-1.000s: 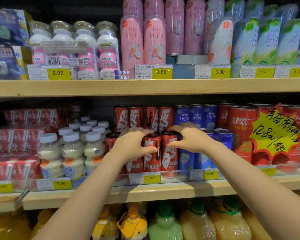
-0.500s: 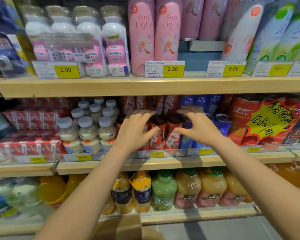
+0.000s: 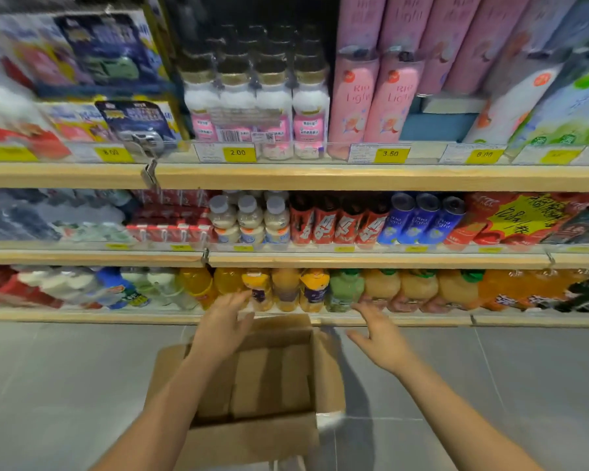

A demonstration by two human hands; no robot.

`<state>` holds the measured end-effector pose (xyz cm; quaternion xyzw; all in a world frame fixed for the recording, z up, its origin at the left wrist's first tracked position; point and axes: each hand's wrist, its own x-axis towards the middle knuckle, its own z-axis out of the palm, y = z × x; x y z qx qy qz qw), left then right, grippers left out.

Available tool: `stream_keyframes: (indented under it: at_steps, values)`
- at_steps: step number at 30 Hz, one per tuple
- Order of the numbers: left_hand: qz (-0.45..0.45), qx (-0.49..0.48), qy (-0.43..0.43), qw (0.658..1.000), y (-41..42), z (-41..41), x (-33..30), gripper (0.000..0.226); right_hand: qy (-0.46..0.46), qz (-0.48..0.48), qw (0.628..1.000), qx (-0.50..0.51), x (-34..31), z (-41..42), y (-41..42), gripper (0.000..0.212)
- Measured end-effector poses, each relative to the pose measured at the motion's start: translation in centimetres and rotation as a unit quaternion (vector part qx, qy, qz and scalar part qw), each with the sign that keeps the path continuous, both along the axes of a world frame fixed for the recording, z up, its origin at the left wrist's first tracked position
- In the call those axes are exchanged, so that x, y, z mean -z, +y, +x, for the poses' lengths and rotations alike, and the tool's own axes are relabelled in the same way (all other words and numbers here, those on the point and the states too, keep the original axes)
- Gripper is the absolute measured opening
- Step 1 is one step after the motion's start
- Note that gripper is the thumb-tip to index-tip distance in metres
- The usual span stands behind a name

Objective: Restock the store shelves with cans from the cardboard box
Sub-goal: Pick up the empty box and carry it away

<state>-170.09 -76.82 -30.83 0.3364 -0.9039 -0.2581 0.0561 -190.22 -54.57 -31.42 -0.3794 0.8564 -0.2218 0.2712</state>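
Grey floor (image 3: 65,385), cardboard box (image 3: 252,433), juice bottles (image 3: 381,287)

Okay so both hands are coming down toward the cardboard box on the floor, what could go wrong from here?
1. The cardboard box looks empty as far as its visible inside shows, so the left hand and right hand may find no cans to pick up.
2. The box's flaps stand open; a hand could catch one and shift the box.
3. The box sits close to the bottom shelf, so lifting it carelessly might bump the juice bottles.
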Motion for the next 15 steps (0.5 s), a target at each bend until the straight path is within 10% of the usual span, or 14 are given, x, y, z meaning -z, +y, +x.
stream_keyframes:
  at_steps: [15]
  values:
    - [0.124,-0.207,-0.162,0.957,-4.3,21.2,23.1,0.06,-0.104,0.116,0.985,0.079,21.3,10.8,-2.9,0.064]
